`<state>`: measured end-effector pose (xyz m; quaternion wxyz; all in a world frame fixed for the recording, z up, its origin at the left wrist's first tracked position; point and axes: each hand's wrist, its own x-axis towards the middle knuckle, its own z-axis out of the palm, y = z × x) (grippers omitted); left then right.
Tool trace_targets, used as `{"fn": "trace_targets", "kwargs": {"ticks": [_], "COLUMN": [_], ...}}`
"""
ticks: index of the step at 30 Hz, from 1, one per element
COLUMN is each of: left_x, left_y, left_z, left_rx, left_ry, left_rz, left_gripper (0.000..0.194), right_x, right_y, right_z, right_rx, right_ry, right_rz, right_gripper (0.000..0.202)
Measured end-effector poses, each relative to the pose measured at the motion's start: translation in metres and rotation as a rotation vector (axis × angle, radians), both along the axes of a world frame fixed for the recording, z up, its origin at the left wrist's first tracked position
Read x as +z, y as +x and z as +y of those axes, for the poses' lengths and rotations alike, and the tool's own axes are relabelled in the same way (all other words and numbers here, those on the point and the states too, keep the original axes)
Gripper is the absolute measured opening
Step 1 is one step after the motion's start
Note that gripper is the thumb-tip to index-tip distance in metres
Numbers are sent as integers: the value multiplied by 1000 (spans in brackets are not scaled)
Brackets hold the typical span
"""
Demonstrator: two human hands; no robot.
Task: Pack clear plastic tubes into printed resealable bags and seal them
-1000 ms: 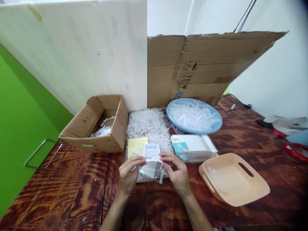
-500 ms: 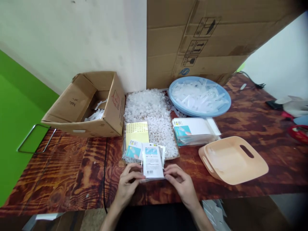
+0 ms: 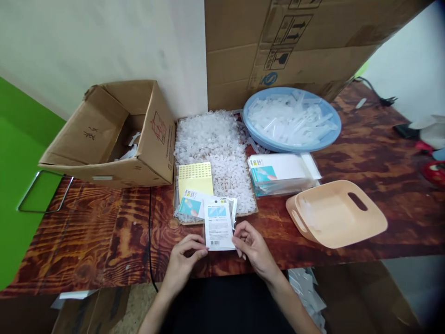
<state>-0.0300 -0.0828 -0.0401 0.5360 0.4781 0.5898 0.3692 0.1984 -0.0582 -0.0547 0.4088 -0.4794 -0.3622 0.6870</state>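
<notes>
A small clear packet with a white printed card (image 3: 218, 226) in it is held upright near the table's front edge, its barcode at the bottom. My left hand (image 3: 186, 257) pinches its lower left corner between thumb and fingers. At its lower right edge, the thumb and fingers of my right hand (image 3: 253, 248) close on it. Just behind lie a blue-and-white printed card (image 3: 190, 207) and a yellow sticker sheet (image 3: 195, 178). Both rest on a shallow cardboard tray heaped with small translucent plastic pieces (image 3: 231, 169).
An open cardboard box (image 3: 153, 162) stands at the left. To the right are a blue basin (image 3: 295, 149) of clear plastic strips, a stack of packaged cards (image 3: 281, 169) and a peach-coloured basket (image 3: 347, 234). A large carton (image 3: 236, 55) stands behind, and a black cable (image 3: 150, 232) crosses the table.
My right hand has shifted its fingers on the packet's right edge, the other fingers now more curled. The packet stays between both hands. The whole view has tilted slightly downward.
</notes>
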Motion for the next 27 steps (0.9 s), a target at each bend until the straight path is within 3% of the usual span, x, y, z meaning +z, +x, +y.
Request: {"fn": "trace_targets", "kwargs": {"ticks": [6, 13, 17, 22, 27], "left_x": [-3, -8, -5, -3, -4], "left_y": [16, 17, 19, 22, 23], "left_z": [-11, -15, -13, -14, -20], "left_rx": [145, 206, 211, 226, 201], "left_ry": [-288, -247, -236, -215, -178], "left_rz": [-214, -143, -102, -35, 11], "left_gripper": [31, 32, 33, 36, 32], "right_x": [-3, 7, 10, 2, 2], "right_y": [2, 30, 20, -8, -13], "right_z": [-3, -10, -19, -24, -25], "right_rx": [29, 132, 184, -23, -101], "right_ry": [-25, -1, -76, -65, -57], "right_rz": [-9, 3, 20, -54, -73], "right_gripper": [27, 27, 31, 32, 36]}}
